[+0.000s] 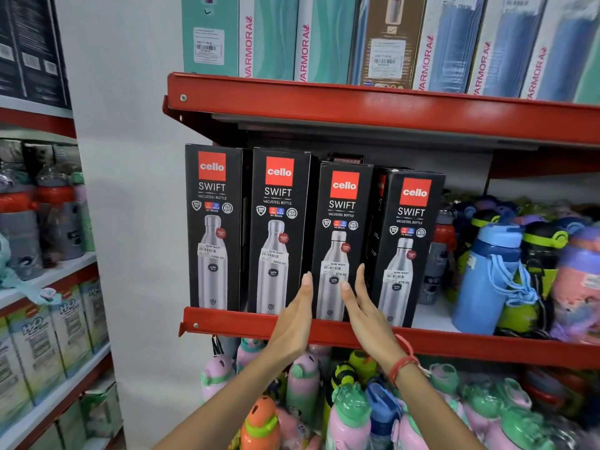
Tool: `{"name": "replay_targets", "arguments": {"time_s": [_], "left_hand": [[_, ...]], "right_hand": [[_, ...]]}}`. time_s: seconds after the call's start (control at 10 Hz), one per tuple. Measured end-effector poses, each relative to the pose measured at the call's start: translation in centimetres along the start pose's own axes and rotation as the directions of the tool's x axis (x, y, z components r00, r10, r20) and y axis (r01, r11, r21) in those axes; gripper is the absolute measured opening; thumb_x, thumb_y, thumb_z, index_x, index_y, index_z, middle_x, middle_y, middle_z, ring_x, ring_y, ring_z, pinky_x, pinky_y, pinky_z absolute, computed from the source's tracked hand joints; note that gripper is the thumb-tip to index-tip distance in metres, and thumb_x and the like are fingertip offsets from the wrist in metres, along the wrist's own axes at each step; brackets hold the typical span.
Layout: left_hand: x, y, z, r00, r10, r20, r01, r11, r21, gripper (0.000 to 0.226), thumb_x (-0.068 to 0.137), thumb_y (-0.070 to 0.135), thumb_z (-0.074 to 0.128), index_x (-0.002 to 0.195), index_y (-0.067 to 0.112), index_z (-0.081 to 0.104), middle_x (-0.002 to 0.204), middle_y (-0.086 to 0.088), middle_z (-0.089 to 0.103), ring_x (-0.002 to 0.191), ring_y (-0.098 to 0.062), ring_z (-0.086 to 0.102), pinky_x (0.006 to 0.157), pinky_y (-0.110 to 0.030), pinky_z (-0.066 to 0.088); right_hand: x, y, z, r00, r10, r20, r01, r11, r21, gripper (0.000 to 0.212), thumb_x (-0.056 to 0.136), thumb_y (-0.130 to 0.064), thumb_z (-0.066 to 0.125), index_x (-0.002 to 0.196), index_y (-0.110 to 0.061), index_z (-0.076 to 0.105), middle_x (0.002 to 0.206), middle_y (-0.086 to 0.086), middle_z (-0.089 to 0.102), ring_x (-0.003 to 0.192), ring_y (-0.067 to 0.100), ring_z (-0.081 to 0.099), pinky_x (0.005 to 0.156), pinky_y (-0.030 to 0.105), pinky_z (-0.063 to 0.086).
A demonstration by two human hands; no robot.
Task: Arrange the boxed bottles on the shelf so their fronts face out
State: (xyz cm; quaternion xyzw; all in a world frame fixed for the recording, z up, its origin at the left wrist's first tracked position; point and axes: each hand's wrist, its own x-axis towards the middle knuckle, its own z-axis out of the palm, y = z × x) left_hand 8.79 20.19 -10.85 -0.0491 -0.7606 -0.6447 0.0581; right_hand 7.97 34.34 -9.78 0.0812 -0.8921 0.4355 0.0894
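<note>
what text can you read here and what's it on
"cello", "SWIFT", "VACUSTEEL BOTTLE": front of each of the four black boxes on the middle shelf.
"VARMORA": spines of the top-shelf boxes.
"MODWARE": box top behind the black row.
"H2O": probably, on the green boxes at left.
Price stickers, badges, barcodes: too small to read reliably.
</note>
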Motion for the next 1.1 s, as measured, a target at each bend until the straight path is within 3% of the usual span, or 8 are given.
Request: {"name": "replay_targets", "arguments": {"time_s": [0.1,0.2,0.3,0.4,0.5,0.8,1.0,1.1], "left_hand": [[-0.6,-0.1,1.2,0.987,0.127,-0.102,-0.106,0.976,0.19,0.075,0.088,0.071,0.016,0.15,0.031,0.025,0.156,0.008,0.032,0.144,-0.014,0.028,0.113,-0.026,0.017],[-1.3,0.6,3.3,0.866,0.436,-0.246,-0.34,0.872,0.352,0.052,0.098,0.053,0.025,0.139,0.026,0.043,0.135,0.006,0.047,0.127,-0.005,0.044,0.107,-0.021,0.031],[-1.0,1.5,5.9,0.887,0.451,-0.101,-0.418,0.876,0.243,0.043,0.099,0.047,0.03,0.136,0.03,0.043,0.136,0.01,0.049,0.125,0.001,0.044,0.107,-0.023,0.034],[-0.4,1.7,8.3,0.958,0.269,0.104,-0.282,0.947,0.152,0.067,0.094,0.06,0.021,0.153,0.028,0.015,0.154,0.019,0.019,0.143,0.002,0.016,0.118,-0.024,0.013],[-0.1,1.9,9.6,0.967,0.194,0.167,-0.212,0.972,0.099,0.069,0.092,0.065,0.015,0.152,0.035,0.0,0.147,0.026,0.009,0.138,0.005,0.011,0.114,-0.021,0.009],[-0.1,3.3,8.8,0.975,0.149,0.166,-0.181,0.963,0.198,0.064,0.093,0.061,0.011,0.152,0.035,0.005,0.155,0.0,0.035,0.112,0.022,0.036,0.099,-0.015,0.02],[-0.5,3.0,8.4,0.971,0.147,0.187,-0.181,0.967,0.181,0.071,0.089,0.067,0.013,0.152,0.034,0.007,0.159,0.01,0.018,0.137,0.003,0.025,0.108,-0.018,0.014],[-1.0,4.3,7.6,0.965,0.227,0.13,-0.246,0.957,0.156,0.071,0.092,0.064,0.019,0.153,0.028,0.012,0.15,0.016,0.035,0.134,0.005,0.032,0.107,-0.015,0.019]], "right_hand": [[0.0,0.7,-0.2,0.994,-0.009,-0.107,0.023,0.992,0.125,0.061,0.091,-0.065,0.025,0.149,-0.044,0.017,0.133,0.018,0.059,0.118,0.032,0.059,0.098,0.042,0.045],[-0.1,2.0,-1.0,0.85,-0.07,-0.522,0.169,0.975,0.144,0.048,0.095,-0.056,0.037,0.131,-0.03,0.055,0.104,0.0,0.07,0.097,0.017,0.066,0.087,0.039,0.052],[0.7,3.8,-3.0,0.723,-0.037,-0.69,0.226,0.956,0.186,0.039,0.097,-0.031,0.048,0.135,-0.02,0.051,0.125,0.009,0.053,0.107,0.022,0.055,0.096,0.041,0.047],[1.3,5.4,-4.7,0.879,-0.024,-0.477,0.181,0.941,0.287,0.06,0.095,-0.045,0.041,0.15,-0.035,0.019,0.155,-0.005,0.025,0.143,0.013,0.023,0.118,0.044,0.022],[1.2,6.0,-5.1,0.965,-0.078,-0.251,0.165,0.923,0.347,0.06,0.097,-0.048,0.031,0.143,-0.052,-0.007,0.15,-0.027,0.0,0.139,-0.002,0.009,0.12,0.036,0.012],[1.2,6.0,-5.3,0.985,-0.085,-0.153,0.129,0.943,0.306,0.069,0.092,-0.059,0.031,0.142,-0.055,-0.017,0.149,-0.028,0.001,0.145,0.009,0.013,0.119,0.04,0.017],[1.0,5.7,-5.5,0.988,-0.066,-0.142,0.103,0.958,0.269,0.07,0.091,-0.06,0.03,0.141,-0.054,-0.018,0.159,-0.016,0.001,0.148,0.014,0.011,0.118,0.039,0.017],[1.1,3.6,-6.1,0.923,-0.167,-0.347,0.231,0.961,0.154,0.067,0.096,-0.052,0.033,0.143,-0.043,-0.013,0.162,-0.008,0.001,0.148,0.007,0.004,0.118,0.031,0.009]]}}
